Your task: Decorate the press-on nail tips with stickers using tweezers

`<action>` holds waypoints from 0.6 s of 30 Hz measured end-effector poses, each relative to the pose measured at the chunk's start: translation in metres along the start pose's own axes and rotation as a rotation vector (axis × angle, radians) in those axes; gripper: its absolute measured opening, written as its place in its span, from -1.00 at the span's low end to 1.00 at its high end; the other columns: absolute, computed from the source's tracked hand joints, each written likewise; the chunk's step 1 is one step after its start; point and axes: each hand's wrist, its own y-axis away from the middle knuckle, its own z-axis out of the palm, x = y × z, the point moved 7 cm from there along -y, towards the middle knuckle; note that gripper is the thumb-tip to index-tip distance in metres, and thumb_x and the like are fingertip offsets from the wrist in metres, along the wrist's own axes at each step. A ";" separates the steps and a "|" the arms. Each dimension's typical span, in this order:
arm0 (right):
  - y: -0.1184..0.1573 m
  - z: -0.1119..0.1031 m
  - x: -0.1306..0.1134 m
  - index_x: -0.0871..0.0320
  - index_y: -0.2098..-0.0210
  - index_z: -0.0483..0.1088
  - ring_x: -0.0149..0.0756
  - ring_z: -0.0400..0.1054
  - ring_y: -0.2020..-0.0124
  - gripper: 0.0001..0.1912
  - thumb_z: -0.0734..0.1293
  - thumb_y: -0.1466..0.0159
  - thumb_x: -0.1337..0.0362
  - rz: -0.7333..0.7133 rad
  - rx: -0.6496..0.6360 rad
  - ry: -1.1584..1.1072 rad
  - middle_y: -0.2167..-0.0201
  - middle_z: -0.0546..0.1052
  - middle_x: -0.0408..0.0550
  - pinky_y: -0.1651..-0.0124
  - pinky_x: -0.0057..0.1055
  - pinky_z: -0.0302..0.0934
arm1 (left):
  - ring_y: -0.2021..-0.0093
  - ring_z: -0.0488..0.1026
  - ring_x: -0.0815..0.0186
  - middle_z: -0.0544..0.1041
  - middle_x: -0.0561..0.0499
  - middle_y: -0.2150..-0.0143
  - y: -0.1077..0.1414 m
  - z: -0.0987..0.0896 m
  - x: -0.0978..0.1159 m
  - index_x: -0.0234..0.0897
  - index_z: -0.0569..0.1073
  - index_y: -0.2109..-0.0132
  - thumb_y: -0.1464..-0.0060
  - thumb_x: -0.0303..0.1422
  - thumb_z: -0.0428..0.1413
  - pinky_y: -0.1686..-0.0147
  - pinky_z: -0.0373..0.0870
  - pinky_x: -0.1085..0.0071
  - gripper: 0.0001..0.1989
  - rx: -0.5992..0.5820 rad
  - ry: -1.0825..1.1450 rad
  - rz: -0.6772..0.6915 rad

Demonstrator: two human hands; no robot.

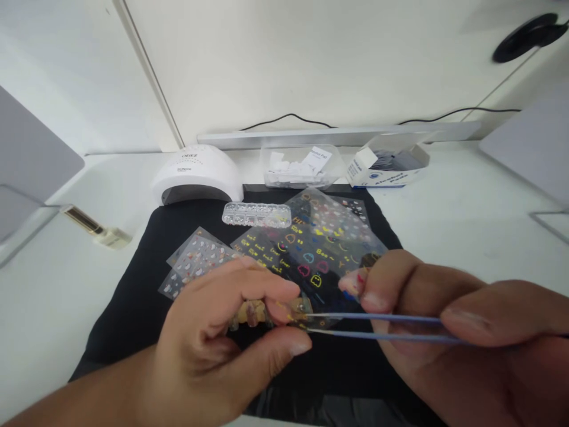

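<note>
Left hand [200, 338] pinches 1 small film piece [296, 316]; right hand [462, 370] holds 1 blue tweezers [400, 318] by the shafts, tips slightly apart at the film. Film likely light, floppy, easily creased: take an edge. Tweezers probably springy. Beyond the grip: 1 lamp [200, 167], 1 compartment case [258, 216], 1 alcohol pad box [377, 178]; sticker sheets [288, 261] overlap, uncountable.

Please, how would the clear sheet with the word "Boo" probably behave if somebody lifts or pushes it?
The sheet looks thin and see-through, with the black mat showing beneath, so it is probably light and rather floppy. Because it overlaps a patterned sheet, pushing it may drag that one too.
</note>
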 end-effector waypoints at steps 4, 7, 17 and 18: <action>-0.005 0.002 -0.003 -0.02 0.39 0.65 -0.30 0.39 0.50 -0.67 0.33 -0.42 0.08 -0.018 -0.015 0.002 0.65 0.53 -0.16 0.25 -0.25 0.49 | 0.32 0.53 0.40 0.60 0.08 0.34 0.003 0.000 0.002 -0.19 0.56 -0.01 -0.12 -0.51 0.32 0.17 0.48 0.50 -0.68 -0.013 -0.030 0.012; -0.005 0.002 -0.003 -0.02 0.38 0.66 -0.28 0.41 0.48 -0.59 0.27 -0.44 0.03 -0.024 -0.016 -0.012 0.63 0.54 -0.14 0.24 -0.24 0.50 | 0.30 0.56 0.38 0.61 0.06 0.31 0.003 0.001 0.003 -0.19 0.56 -0.03 -0.10 -0.50 0.34 0.17 0.51 0.50 -0.65 0.000 -0.022 0.010; -0.006 0.008 -0.007 -0.02 0.44 0.61 -0.28 0.38 0.52 -0.61 0.31 -0.40 -0.01 -0.072 -0.022 0.039 0.65 0.50 -0.15 0.30 -0.23 0.48 | 0.32 0.56 0.38 0.61 0.10 0.33 0.002 0.004 -0.001 -0.13 0.56 -0.03 -0.13 -0.54 0.29 0.13 0.52 0.45 -0.65 0.003 0.005 -0.035; -0.007 0.009 -0.008 -0.03 0.45 0.60 -0.29 0.38 0.53 -0.62 0.32 -0.40 0.00 -0.077 -0.034 0.040 0.65 0.51 -0.16 0.31 -0.24 0.48 | 0.32 0.56 0.38 0.61 0.09 0.33 0.002 0.004 0.000 -0.13 0.56 -0.03 -0.12 -0.54 0.29 0.15 0.52 0.45 -0.66 0.006 -0.001 -0.031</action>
